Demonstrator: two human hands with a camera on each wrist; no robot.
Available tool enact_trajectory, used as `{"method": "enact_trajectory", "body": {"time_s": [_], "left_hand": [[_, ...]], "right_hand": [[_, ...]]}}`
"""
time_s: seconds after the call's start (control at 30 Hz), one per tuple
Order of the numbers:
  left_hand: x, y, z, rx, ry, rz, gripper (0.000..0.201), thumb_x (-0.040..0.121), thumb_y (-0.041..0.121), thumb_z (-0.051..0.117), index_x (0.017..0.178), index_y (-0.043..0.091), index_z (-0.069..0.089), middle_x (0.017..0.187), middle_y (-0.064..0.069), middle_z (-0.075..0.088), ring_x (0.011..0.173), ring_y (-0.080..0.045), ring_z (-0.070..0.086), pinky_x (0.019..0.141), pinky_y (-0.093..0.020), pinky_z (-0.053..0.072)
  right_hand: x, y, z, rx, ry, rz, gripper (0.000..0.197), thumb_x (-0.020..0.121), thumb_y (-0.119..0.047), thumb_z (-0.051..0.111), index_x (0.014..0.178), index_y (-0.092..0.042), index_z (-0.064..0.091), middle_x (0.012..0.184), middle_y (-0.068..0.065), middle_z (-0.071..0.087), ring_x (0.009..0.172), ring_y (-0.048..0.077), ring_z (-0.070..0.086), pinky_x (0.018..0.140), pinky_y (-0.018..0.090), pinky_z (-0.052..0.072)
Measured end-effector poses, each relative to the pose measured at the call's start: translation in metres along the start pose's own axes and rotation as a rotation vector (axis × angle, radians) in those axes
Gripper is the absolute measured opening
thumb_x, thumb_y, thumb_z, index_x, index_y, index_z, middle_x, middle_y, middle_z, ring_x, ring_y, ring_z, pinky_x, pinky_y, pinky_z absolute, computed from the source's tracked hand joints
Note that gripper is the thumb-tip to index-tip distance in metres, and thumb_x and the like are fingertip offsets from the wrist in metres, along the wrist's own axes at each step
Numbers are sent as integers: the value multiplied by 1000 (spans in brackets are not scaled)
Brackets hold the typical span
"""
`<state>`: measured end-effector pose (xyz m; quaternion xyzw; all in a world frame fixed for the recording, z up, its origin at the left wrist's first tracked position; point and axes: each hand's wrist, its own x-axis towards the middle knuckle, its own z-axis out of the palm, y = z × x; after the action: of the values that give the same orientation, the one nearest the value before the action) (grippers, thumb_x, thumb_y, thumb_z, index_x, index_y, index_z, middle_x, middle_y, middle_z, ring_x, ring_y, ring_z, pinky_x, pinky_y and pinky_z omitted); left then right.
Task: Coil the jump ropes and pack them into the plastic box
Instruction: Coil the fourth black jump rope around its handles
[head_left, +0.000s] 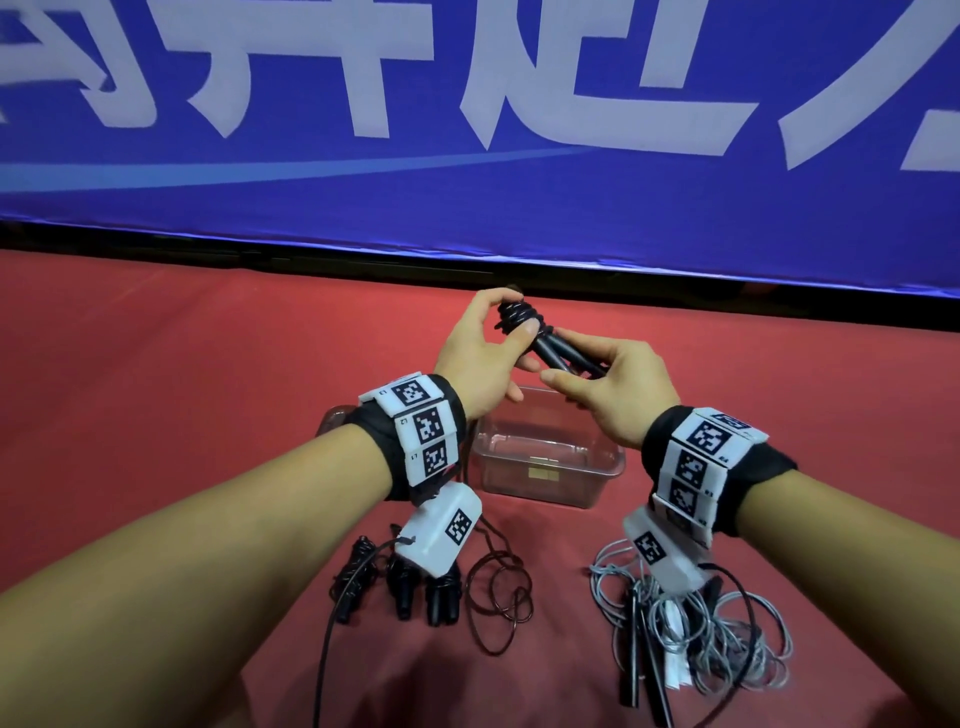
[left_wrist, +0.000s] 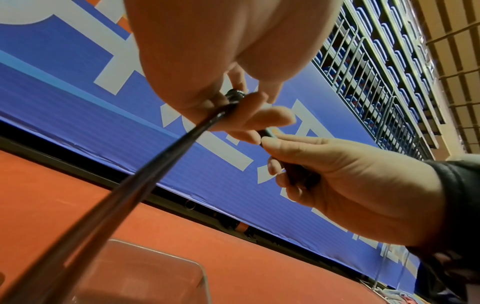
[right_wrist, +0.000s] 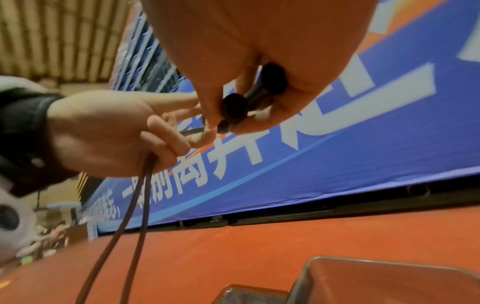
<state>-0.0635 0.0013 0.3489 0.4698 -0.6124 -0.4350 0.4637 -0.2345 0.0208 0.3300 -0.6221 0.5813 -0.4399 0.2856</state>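
Both hands I monitor at frame center grip one black jump rope (head_left: 524, 322) above the plastic box (head_left: 545, 467): left hand (head_left: 480, 358) pinching the cord, right hand (head_left: 610, 389) clasping the handles.

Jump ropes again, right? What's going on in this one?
A person is winding a black jump rope around its paired handles above the empty plastic box. The right hand grips the handle ends while the left hand holds the wrapped part, with loose cord trailing down. Nearer the person, on the red cloth, three black bundles lie coiled and a grey tangle waits uncoiled.
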Motion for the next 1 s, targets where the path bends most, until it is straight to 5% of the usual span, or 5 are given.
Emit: {"method": "enact_trajectory", "body": {"time_s": [0.27, 0.47, 0.6, 0.8, 1.0], "left_hand": [[0, -5, -8, -23, -41, -15, 25, 100, 17, 62, 120, 28, 53, 79, -10, 74, 39, -15, 50, 40, -19, 37], [0, -1, -10, -74, -98, -7, 27, 101, 14, 61, 122, 28, 52, 90, -15, 74, 42, -12, 55, 43, -21, 38], [1, -1, -5, -100, -80, -16, 31, 103, 19, 57, 131, 31, 49, 78, -7, 69, 51, -13, 63, 51, -26, 49], [0, -2, -5, -90, -158, -47, 52, 103, 13, 57, 146, 37, 41, 71, -6, 56, 45, -13, 47, 54, -29, 55], [-1, -5, 3, -49, -55, -54, 45, 103, 25, 56, 141, 44, 42, 77, -8, 71, 42, -17, 45, 44, -25, 42]], "right_hand": [[-5, -20, -6, 384, -207, 222, 31, 88, -7, 73, 118, -2, 68, 77, 8, 74, 55, 19, 69, 55, 25, 58], [-6, -27, -12, 589, -376, 408, 27, 101, -27, 50, 121, -12, 60, 75, 9, 65, 53, 16, 58, 46, 22, 48], [1, -23, -8, 532, -302, 280, 11, 101, -18, 55, 112, -14, 57, 62, 2, 48, 43, 9, 38, 43, 18, 28], [7, -12, -10, 194, -173, 28, 16, 99, -13, 59, 111, -20, 51, 60, 4, 53, 43, 13, 43, 45, 23, 37], [5, -10, -11, -309, -99, -172, 26, 99, -22, 55, 122, -25, 44, 63, -5, 49, 49, 15, 44, 53, 29, 36]]}}
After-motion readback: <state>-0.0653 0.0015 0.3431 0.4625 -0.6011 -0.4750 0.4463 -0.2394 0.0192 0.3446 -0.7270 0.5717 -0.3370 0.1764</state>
